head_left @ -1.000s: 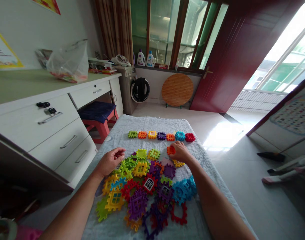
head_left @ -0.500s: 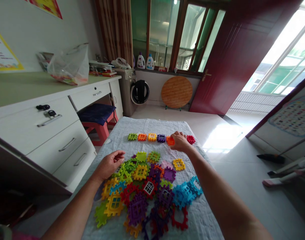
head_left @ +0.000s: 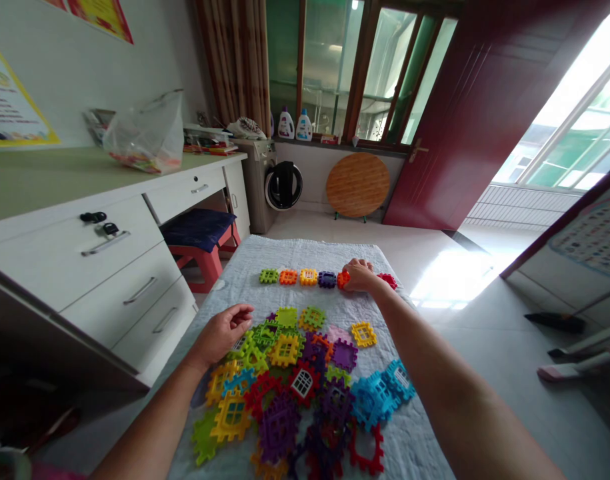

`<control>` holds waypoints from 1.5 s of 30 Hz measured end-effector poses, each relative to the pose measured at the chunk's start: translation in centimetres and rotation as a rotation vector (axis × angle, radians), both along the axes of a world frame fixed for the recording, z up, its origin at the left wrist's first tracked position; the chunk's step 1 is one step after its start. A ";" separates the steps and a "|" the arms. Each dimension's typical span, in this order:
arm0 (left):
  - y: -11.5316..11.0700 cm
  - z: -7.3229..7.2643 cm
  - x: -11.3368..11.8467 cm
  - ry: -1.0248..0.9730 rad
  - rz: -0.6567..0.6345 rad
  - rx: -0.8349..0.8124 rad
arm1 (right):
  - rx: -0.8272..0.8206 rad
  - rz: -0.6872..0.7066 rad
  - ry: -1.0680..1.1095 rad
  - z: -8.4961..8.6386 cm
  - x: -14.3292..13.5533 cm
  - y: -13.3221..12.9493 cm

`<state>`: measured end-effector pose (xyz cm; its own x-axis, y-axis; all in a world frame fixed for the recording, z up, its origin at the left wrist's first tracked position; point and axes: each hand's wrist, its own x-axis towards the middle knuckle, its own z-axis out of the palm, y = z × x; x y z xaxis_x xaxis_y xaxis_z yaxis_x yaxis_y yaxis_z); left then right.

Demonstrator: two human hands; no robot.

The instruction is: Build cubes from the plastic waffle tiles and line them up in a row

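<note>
A row of plastic pieces lies across the cloth: green (head_left: 269, 276), orange (head_left: 288, 277), yellow (head_left: 308, 277), dark purple (head_left: 327, 279), an orange-red one (head_left: 342, 279) and a red one (head_left: 387, 281) at the right end. My right hand (head_left: 359, 275) rests over the row between the last two, its fingers bent on the orange-red piece; what lies beneath is hidden. My left hand (head_left: 231, 328), fingers curled, hovers at the left edge of a mixed pile of pieces (head_left: 285, 350). Blue pieces (head_left: 375, 398) and a single yellow frame (head_left: 363, 335) lie right of the pile.
A pale blue cloth (head_left: 305, 250) covers the low table. Left stand a white desk (head_left: 119, 260) with a plastic bag (head_left: 149, 137) on it and a stool (head_left: 199, 230). Beyond are a washing machine (head_left: 259, 187), a round board (head_left: 357, 185) and a red door (head_left: 455, 113).
The whole view has shifted slightly, moving everything a little to the right in the picture. My right hand stays over the row, its fingers lower and closer about the orange-red piece.
</note>
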<state>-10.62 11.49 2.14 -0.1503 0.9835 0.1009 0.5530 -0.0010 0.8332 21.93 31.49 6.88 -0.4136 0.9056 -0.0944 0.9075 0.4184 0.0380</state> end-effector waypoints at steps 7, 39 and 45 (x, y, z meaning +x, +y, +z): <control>0.1 -0.5 -0.4 0.029 -0.027 -0.021 | -0.032 0.027 -0.041 0.1 -0.3 0.3; 0.2 -0.6 -0.3 0.022 -0.016 -0.005 | -0.243 0.142 0.224 0.4 6.5 -12.2; 0.2 -0.8 -0.2 0.020 0.015 0.019 | -0.171 0.163 0.354 -0.2 6.3 -12.7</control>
<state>-10.81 11.71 1.37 -0.1628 0.9790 0.1224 0.5698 -0.0080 0.8217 28.20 18.78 6.64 -0.5839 0.8093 -0.0637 0.7734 0.5307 -0.3467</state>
